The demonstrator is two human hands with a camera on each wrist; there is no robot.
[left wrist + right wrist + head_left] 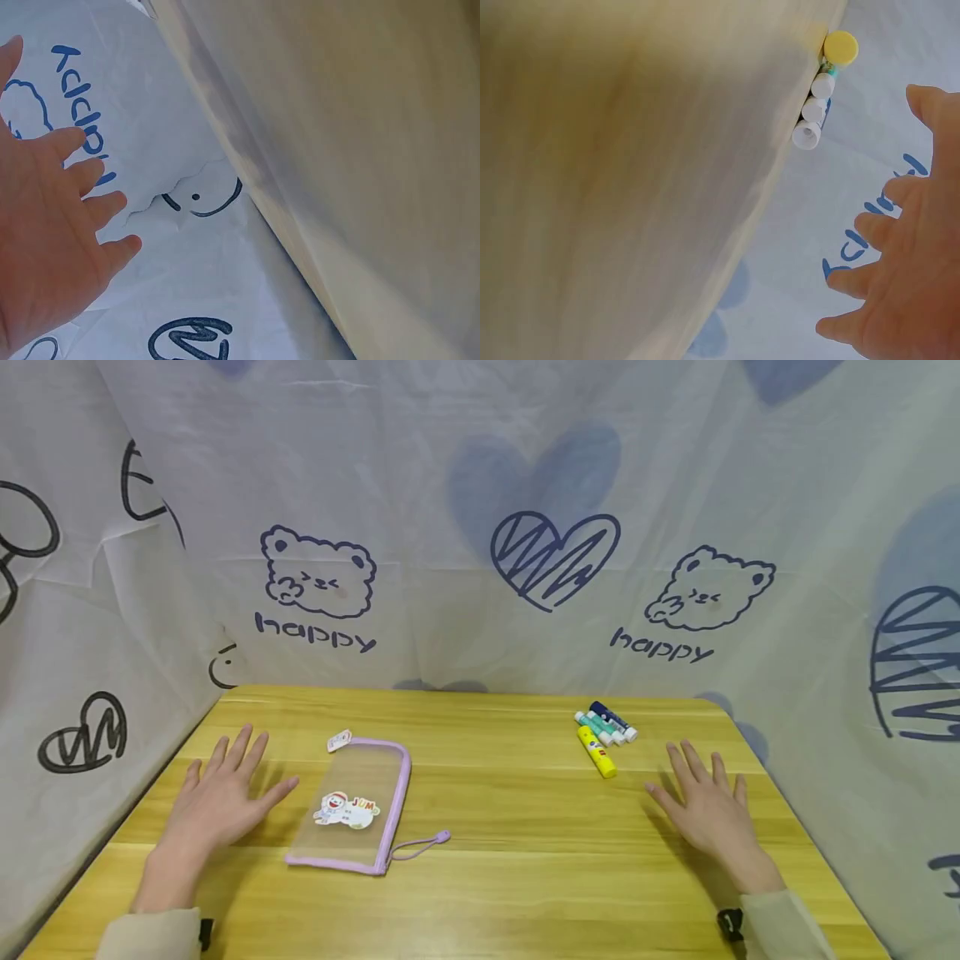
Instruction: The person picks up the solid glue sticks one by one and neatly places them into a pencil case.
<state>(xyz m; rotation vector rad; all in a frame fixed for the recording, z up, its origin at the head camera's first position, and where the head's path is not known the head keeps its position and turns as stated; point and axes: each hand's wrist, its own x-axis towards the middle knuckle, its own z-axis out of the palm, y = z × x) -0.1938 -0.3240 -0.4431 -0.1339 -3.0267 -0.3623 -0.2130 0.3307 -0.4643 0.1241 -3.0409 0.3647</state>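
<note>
My left hand (pixel 219 806) hovers over the left side of the table with its fingers spread, holding nothing. Just right of it lies a clear zip pouch (pixel 352 785) with lilac edging, a cartoon sticker and a cord pull at its lower corner. On the table's right side my right hand (pixel 708 814), fingers also spread, holds nothing. Beyond its fingertips, toward the back, a yellow glue stick (pixel 597 752) lies beside several smaller teal and white tubes (pixel 600 727) and a dark blue tube (pixel 611 717). In the right wrist view, white caps (pixel 807 136) and the yellow end (pixel 841 48) show.
The wooden table (pixel 495 893) narrows toward its back edge. Behind it hangs a pale cloth (pixel 435 527) printed with hearts, bears and lettering, which also closes off both sides.
</note>
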